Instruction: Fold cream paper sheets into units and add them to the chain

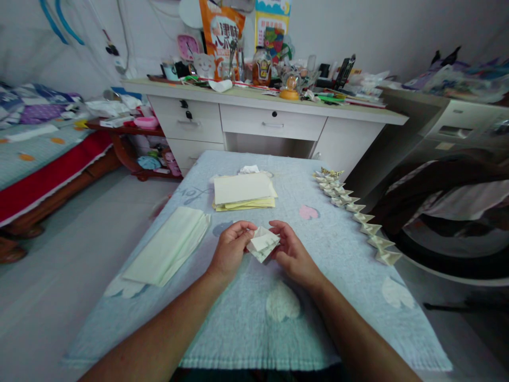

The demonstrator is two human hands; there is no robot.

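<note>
Between my two hands is a small folded piece of white paper [263, 243], with creased flaps and a pointed lower corner. My left hand [234, 245] pinches its left edge between thumb and fingers. On the other side, my right hand [293, 253] has its fingers curled around the right edge of the paper; some fingertips are hidden behind it. Past the hands lies a stack of cream and yellow paper sheets [244, 190]. To the left rests a pile of long pale green paper sheets [167, 246]. Along the right side runs a row of folded paper boats [363, 218].
A blue patterned cloth [222, 329] covers the table. Behind it stands a white desk [274, 119] crowded with jars, bags and small items. A washing machine [449, 138] with dark clothing stands at right, a bed [47, 143] at left. Crumpled white paper [249, 169] lies behind the stack.
</note>
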